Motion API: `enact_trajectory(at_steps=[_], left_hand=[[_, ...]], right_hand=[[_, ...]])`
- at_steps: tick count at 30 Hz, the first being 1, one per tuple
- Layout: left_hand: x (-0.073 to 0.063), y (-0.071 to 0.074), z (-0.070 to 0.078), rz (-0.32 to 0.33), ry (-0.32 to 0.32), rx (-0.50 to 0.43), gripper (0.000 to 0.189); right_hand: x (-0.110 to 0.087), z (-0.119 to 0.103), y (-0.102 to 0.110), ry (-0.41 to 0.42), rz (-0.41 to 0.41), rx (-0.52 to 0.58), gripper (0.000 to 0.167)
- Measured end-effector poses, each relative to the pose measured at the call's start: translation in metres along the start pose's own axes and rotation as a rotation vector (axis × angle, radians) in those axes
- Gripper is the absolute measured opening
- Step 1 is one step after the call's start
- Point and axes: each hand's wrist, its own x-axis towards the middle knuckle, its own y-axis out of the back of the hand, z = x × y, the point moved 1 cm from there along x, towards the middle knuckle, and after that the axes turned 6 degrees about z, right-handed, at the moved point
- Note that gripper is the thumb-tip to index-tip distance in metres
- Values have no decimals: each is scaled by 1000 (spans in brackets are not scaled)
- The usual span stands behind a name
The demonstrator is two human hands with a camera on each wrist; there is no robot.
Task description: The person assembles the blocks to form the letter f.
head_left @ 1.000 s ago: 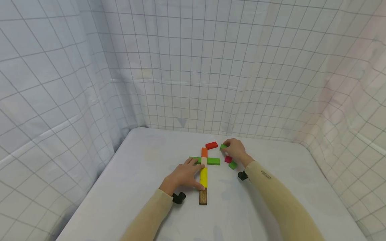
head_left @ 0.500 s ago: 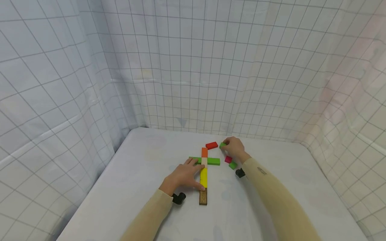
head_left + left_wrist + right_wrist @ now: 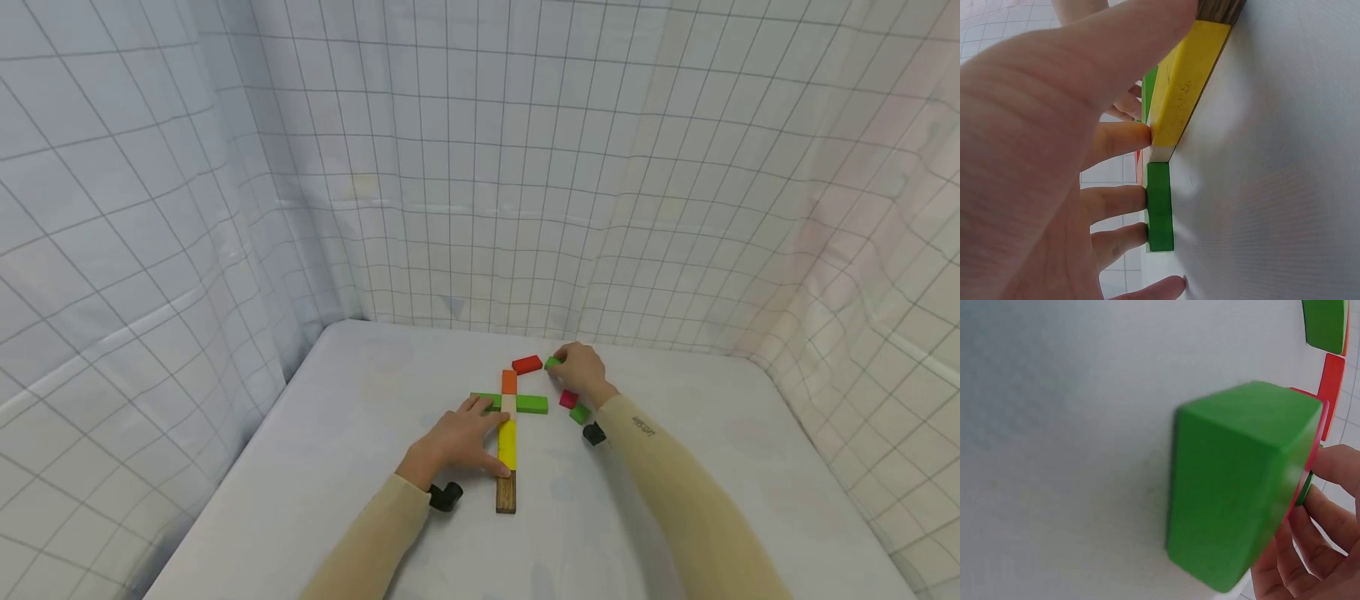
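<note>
Blocks lie end to end in a cross on the white surface: brown (image 3: 506, 495), yellow (image 3: 507, 450), cream (image 3: 508, 404) and orange (image 3: 509, 382) up the middle, with a green block (image 3: 532, 405) to the right and another green block (image 3: 1160, 206) to the left. My left hand (image 3: 459, 437) is spread along the cross. Its thumb is at the yellow-brown joint; other fingertips touch the yellow and left green blocks. Beyond the cross to the right, my right hand (image 3: 582, 368) pinches a small green block (image 3: 552, 363), mostly hidden by fingers in the right wrist view.
A red block (image 3: 527, 364) lies just left of the pinched block. Nearer me, a crimson block (image 3: 568, 399) and another green block (image 3: 580, 413) sit below the right hand. White grid-lined curtains (image 3: 495, 208) surround the table.
My right hand and forearm have shifted slightly left, and the pinched small green block has edged left with them. The left hand keeps its place on the cross.
</note>
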Motion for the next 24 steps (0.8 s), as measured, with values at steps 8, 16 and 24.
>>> enact_trajectory(at_steps=[8,16,24], left_hand=[[0,0,0,9,-5,3,98],[0,1,1,8,-11,5,98],[-1,2,2,-3,-1,-3,98]], right_hand=[[2,0,-3,-14,7,-2,37],[1,-2,-1,-27,9,11,36],[-1,-3,-2,-40,10,12,37]])
